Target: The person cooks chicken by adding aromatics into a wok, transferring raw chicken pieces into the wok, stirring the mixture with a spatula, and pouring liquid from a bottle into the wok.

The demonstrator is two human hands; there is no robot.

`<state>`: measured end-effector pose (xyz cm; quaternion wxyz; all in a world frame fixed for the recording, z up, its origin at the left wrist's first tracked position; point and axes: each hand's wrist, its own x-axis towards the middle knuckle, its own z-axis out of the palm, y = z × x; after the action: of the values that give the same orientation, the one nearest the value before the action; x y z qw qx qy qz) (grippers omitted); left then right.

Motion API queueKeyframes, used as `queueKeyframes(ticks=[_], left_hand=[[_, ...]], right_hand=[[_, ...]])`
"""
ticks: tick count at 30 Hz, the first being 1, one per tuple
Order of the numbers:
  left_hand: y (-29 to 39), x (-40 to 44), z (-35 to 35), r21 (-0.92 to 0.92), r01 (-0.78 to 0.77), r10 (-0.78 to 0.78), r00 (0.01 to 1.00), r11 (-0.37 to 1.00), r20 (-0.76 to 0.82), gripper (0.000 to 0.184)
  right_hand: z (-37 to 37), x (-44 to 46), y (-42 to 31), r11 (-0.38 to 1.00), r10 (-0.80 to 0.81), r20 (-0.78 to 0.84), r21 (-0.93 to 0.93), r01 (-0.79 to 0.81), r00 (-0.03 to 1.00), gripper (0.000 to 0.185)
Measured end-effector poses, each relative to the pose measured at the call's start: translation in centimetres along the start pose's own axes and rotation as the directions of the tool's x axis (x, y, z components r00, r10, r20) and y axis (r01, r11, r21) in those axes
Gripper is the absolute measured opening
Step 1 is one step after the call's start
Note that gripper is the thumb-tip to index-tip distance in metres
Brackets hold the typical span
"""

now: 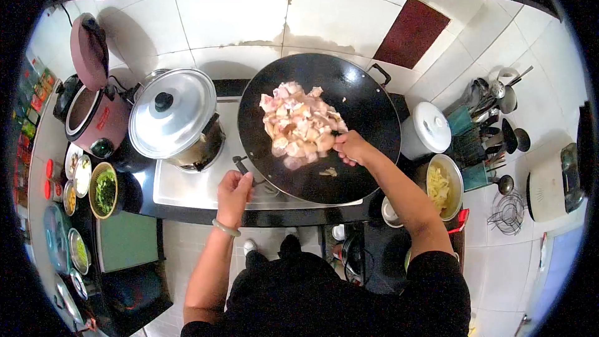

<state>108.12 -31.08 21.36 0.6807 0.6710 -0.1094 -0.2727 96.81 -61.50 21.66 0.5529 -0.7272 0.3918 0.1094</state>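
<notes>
Head camera view: We grip a dark-handled tool (pixel 335 133) in the closed fingers of our right hand (pixel 352 148), its far end hidden among pale chopped meat (pixel 298 118) in a black wok (pixel 368 112) over the right end of the stove (pixel 187 194). Near the stove's front edge, our left hand (pixel 233 193) curls its fingers beside the wok's handle (pixel 241 165); we cannot tell whether they grip it. A lidded pot (pixel 178 118) stands at the stove's left end.

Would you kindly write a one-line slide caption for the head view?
Left hand near one handle of the wok, right hand at the pale chopped meat inside, a lidded pot alongside.
</notes>
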Motion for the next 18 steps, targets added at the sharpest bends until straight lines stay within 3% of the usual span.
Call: queueKeyframes(ticks=[1,3,4,7,9,10,12,13,14,15,16,18], left_hand=[[0.1,0.0,0.0,-0.009,0.017,-0.017,1.0,1.0,-0.008,0.021],[0.0,0.1,-0.1,-0.015,0.007,-0.007,1.0,1.0,-0.001,0.021],[-0.1,0.0,-0.1,-0.024,-0.002,0.003,1.0,1.0,0.007,0.021],[0.1,0.0,0.0,-0.052,-0.008,0.009,1.0,0.999,0.028,0.02],[0.3,0.0,0.0,-0.044,0.006,-0.005,1.0,0.999,0.021,0.02],[0.3,0.0,0.0,-0.035,0.026,-0.025,1.0,0.999,0.01,0.02],[0.1,0.0,-0.1,-0.061,0.022,-0.021,0.999,0.998,0.025,0.02],[0.1,0.0,-0.1,-0.059,0.024,-0.022,0.999,0.998,0.025,0.02],[0.2,0.0,-0.1,-0.058,0.024,-0.023,0.999,0.998,0.024,0.021],[0.0,0.1,-0.1,-0.063,0.023,-0.021,0.999,0.998,0.026,0.021],[-0.3,0.3,-0.2,-0.063,0.021,-0.019,0.999,0.998,0.032,0.02],[-0.5,0.2,-0.3,-0.066,0.02,-0.018,0.999,0.998,0.034,0.02]], right_hand=[[-0.3,-0.4,0.0,1.0,-0.002,0.001,0.004,0.002,1.0,0.012],[-1.8,-2.2,-0.1,0.962,-0.046,0.069,0.273,0.025,0.997,0.019],[-2.7,-3.5,-0.7,0.952,-0.006,0.082,0.307,-0.02,0.997,0.025],[-5.9,-5.8,-0.1,0.963,-0.1,0.081,0.26,0.076,0.992,0.025],[-7.4,-9.4,-2.3,0.997,0.018,0.018,-0.074,-0.016,1.0,0.023],[-8.4,-10.4,-2.6,0.997,0.014,0.013,-0.075,-0.013,1.0,0.023],[-10.6,-12.2,-2.3,0.87,0.111,-0.063,-0.477,-0.128,0.992,0.019],[-11.5,-12.6,-1.9,0.869,0.112,-0.071,-0.477,-0.133,0.991,0.019],[-12.3,-12.7,-1.4,0.569,0.018,0.06,-0.821,0.039,0.998,0.016],[-12.9,-12.7,-1.0,0.139,-0.005,0.22,-0.966,0.219,0.975,0.014],[-13.1,-12.5,-0.4,0.135,-0.003,0.219,-0.967,0.217,0.976,0.014],[-12.8,-11.4,1.6,0.096,-0.349,0.029,-0.993,0.066,0.937,0.011]])
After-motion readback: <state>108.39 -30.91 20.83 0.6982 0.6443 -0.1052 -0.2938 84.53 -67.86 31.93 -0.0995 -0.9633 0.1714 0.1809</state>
